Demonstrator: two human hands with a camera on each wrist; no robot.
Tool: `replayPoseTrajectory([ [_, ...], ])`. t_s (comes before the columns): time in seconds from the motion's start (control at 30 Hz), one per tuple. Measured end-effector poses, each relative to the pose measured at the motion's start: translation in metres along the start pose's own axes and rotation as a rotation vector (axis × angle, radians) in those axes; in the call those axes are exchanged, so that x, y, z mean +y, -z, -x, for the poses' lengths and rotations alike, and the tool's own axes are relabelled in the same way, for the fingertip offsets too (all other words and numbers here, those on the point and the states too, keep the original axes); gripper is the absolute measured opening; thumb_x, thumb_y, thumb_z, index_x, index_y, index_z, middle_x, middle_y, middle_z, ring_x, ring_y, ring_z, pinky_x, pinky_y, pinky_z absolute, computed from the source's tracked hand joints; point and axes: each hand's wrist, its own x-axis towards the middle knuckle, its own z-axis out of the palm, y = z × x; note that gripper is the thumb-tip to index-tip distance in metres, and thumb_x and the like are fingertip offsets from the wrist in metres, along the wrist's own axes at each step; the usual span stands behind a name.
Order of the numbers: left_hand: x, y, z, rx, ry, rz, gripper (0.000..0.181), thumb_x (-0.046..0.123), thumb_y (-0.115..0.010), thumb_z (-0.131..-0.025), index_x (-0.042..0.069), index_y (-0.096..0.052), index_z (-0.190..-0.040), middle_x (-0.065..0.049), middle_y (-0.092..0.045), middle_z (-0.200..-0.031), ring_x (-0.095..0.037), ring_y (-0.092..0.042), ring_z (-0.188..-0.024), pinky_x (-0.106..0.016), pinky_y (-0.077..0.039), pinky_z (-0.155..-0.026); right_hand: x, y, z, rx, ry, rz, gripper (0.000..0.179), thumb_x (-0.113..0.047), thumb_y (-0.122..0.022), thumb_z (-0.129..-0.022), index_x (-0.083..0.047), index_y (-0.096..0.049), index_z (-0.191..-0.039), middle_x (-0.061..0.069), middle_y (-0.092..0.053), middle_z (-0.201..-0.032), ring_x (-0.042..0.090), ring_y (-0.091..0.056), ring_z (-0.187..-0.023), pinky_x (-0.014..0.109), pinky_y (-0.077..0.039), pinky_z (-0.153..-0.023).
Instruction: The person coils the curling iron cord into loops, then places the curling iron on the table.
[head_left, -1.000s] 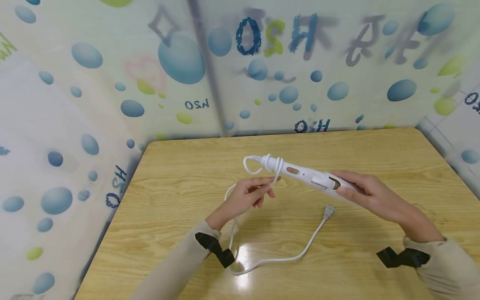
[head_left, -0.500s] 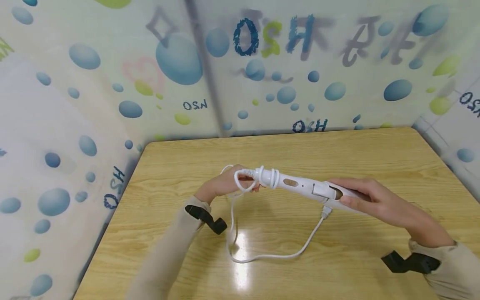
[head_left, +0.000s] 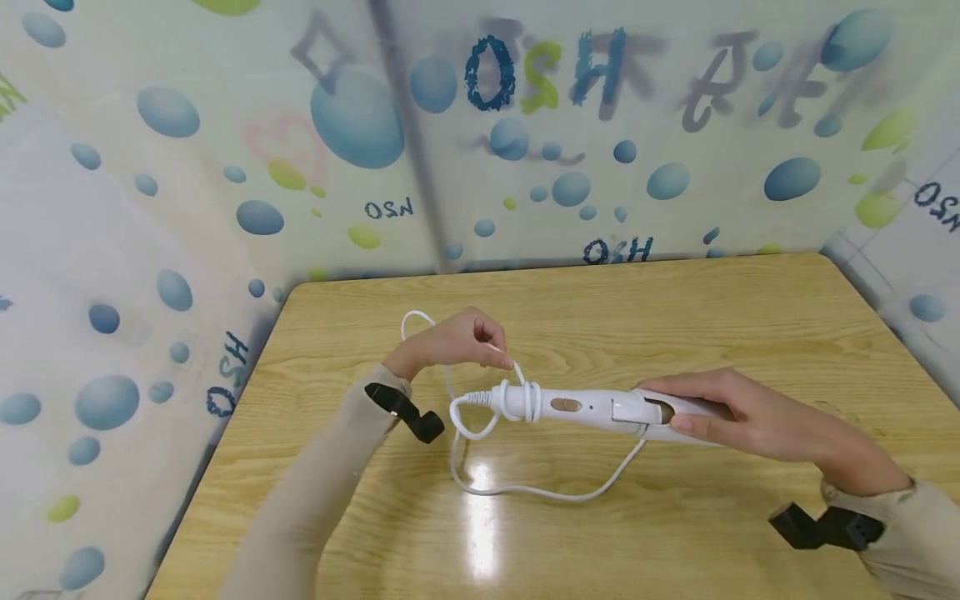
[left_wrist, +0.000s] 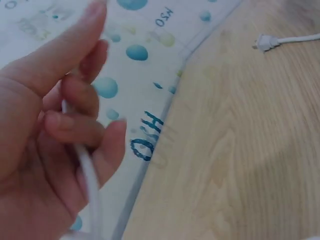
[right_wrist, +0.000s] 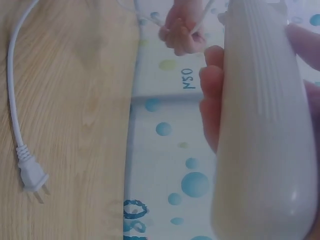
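Observation:
A white hair straightener (head_left: 600, 408) is held nearly level over the table in the head view. My right hand (head_left: 757, 421) grips its right end, thumb on the near side. Around its left end the white power cord (head_left: 517, 489) is wound in a few loops. My left hand (head_left: 457, 337), beyond that end, pinches the cord, which runs taut from the fingertips to the loops. The left wrist view shows the cord crossing the palm under curled fingers. The two-prong plug (right_wrist: 33, 175) hangs at the cord's free end, hidden behind the straightener in the head view.
The wooden table (head_left: 360, 517) spreads beneath both hands. Slack cord loops down below the straightener, and another loop arcs behind the left wrist. A patterned curtain (head_left: 525, 225) stands at the table's far edge and along its sides. Black camera mounts sit on both wrists.
My left hand has carried the cord from the near side of the handle end round to its far side. The straightener has come lower and more level, still in my right hand.

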Motion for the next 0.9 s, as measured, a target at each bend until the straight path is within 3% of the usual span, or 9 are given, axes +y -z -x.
replayPoseTrajectory([
  [0.2, 0.012, 0.011, 0.003, -0.097, -0.042, 0.024, 0.013, 0.004, -0.054, -0.092, -0.001, -0.065, -0.089, -0.008, -0.051, -0.073, -0.012, -0.037, -0.058, -0.025, -0.035, -0.056, 0.002, -0.001, -0.003, -0.066, -0.003, 0.019, 0.044, 0.003, -0.048, -0.092, -0.004, -0.044, -0.135, 0.006, -0.056, -0.12, 0.011, -0.056, -0.085, 0.026, -0.044, -0.065],
  [0.3, 0.018, 0.012, 0.001, -0.061, -0.047, -0.034, 0.012, 0.008, -0.057, -0.091, 0.002, -0.068, -0.088, -0.006, -0.056, -0.075, -0.011, -0.038, -0.06, -0.025, -0.036, -0.059, 0.004, -0.001, -0.006, -0.087, -0.03, 0.026, 0.041, 0.0, -0.048, -0.093, -0.005, -0.046, -0.134, 0.006, -0.057, -0.119, 0.01, -0.056, -0.086, 0.026, -0.044, -0.066],
  [0.57, 0.035, 0.007, 0.004, 0.095, 0.017, -0.228, 0.015, 0.023, -0.072, -0.08, 0.012, -0.071, -0.071, 0.002, -0.059, -0.065, -0.007, -0.04, -0.056, -0.023, -0.034, -0.053, 0.013, -0.007, -0.013, -0.167, -0.141, 0.041, 0.038, -0.011, -0.048, -0.096, 0.004, -0.046, -0.131, 0.013, -0.056, -0.12, 0.008, -0.055, -0.09, 0.025, -0.045, -0.071],
  [0.9, 0.06, 0.002, 0.024, 0.112, 0.025, -0.238, 0.011, 0.018, -0.068, -0.085, 0.012, -0.073, -0.078, 0.001, -0.064, -0.07, -0.009, -0.041, -0.054, -0.024, -0.038, -0.055, 0.026, -0.011, -0.019, -0.115, -0.285, 0.138, 0.046, -0.023, -0.045, -0.098, 0.005, -0.041, -0.134, 0.009, -0.057, -0.111, 0.008, -0.053, -0.077, 0.026, -0.041, -0.064],
])
